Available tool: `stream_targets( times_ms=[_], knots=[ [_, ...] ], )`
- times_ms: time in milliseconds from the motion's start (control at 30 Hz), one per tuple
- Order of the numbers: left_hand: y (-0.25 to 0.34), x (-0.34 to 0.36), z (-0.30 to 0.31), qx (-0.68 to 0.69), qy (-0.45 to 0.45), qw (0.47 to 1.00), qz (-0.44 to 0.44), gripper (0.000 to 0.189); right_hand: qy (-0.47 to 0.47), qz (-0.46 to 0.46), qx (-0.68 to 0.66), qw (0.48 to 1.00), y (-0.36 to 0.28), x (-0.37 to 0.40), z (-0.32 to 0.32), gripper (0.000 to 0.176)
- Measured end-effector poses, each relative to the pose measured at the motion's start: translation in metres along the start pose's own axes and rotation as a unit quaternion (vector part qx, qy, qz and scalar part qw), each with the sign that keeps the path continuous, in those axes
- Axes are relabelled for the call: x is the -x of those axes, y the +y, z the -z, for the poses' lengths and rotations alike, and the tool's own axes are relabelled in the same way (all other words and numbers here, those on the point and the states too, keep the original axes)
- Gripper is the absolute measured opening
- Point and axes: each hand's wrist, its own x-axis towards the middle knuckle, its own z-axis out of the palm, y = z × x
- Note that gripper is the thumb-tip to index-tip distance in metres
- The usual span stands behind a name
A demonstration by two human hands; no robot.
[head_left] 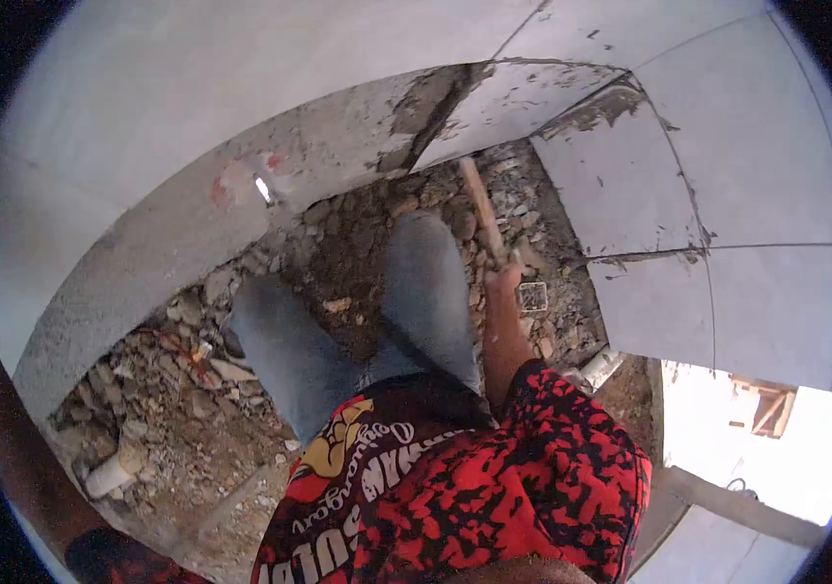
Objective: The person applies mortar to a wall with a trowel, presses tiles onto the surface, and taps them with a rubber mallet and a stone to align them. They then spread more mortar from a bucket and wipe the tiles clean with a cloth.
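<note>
My right hand (504, 279) reaches down over the rubble beside my right knee, its fingers closed round the lower end of a pale wooden stick (481, 206). The stick points away from me, its far end close to the foot of the tiled wall. Near my wrist a small square, light-rimmed grate (533, 297) lies on the stones. At the far left my left forearm (17, 428) stretches up along the edge of the view, and the hand itself is outside the picture.
Broken stones and soil (338, 248) cover the ground around my knees. Ahead stands a bare concrete wall base (173, 229); mortar-smeared white tiles (620, 185) rise at the right. White pipe ends (114, 474) stick out at the left, with another pipe (601, 368) at the right.
</note>
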Motion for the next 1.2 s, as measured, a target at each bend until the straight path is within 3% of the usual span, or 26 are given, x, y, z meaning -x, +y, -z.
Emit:
stream_targets(
  times_ms=[67,100,133,233,267,333,433,600,667,800,933,1100,1167,1200],
  knots=[
    [-0.001,0.002,-0.001,0.0,0.006,1.0,-0.001,0.053,0.144,-0.061,-0.046,0.987,0.0,-0.014,0.015,0.023],
    [0.0,0.002,-0.002,0.002,0.009,1.0,-0.004,0.053,0.163,0.003,-0.001,0.987,-0.001,0.016,-0.016,0.025],
    [-0.002,0.005,-0.004,0.002,0.01,1.0,-0.006,0.053,0.161,0.006,-0.005,0.987,-0.003,0.012,-0.021,0.025],
    [-0.001,0.002,0.0,-0.002,0.016,1.0,-0.009,0.053,0.253,-0.045,0.14,0.956,0.006,-0.031,-0.008,0.02],
    [-0.002,0.002,0.001,-0.003,0.018,1.0,-0.008,0.053,0.249,-0.043,0.141,0.957,0.003,-0.028,-0.014,0.02],
    [-0.001,0.003,0.002,-0.004,0.018,1.0,-0.008,0.053,0.107,-0.035,0.004,0.994,0.0,-0.001,-0.022,0.02],
    [-0.004,0.003,0.003,-0.011,0.022,1.0,-0.01,0.053,0.068,-0.017,0.02,0.997,-0.012,0.042,-0.036,0.02],
    [-0.003,0.004,0.003,-0.005,0.023,1.0,-0.009,0.053,0.113,-0.008,0.071,0.991,-0.011,0.04,-0.042,0.02],
    [-0.006,0.004,0.007,-0.011,0.023,1.0,-0.01,0.053,0.1,-0.008,0.073,0.992,-0.011,0.037,-0.05,0.022],
    [-0.007,0.006,0.013,-0.018,0.019,1.0,-0.013,0.053,0.05,-0.071,-0.014,0.996,-0.049,0.099,-0.069,0.025],
    [-0.008,0.005,0.013,-0.017,0.022,0.999,-0.014,0.053,0.032,-0.026,0.07,0.997,-0.028,0.056,-0.067,0.036],
    [-0.008,0.004,0.013,-0.022,0.025,0.999,-0.02,0.053,0.048,-0.02,0.048,0.998,-0.042,0.1,-0.071,0.028],
    [-0.009,0.005,0.014,-0.025,0.028,0.999,-0.02,0.053,-0.052,-0.016,-0.004,0.998,-0.044,0.109,-0.073,0.025],
    [-0.01,0.005,0.016,-0.027,0.03,0.999,-0.021,0.053,-0.055,-0.016,-0.006,0.998,-0.038,0.102,-0.077,0.025]
  ],
)
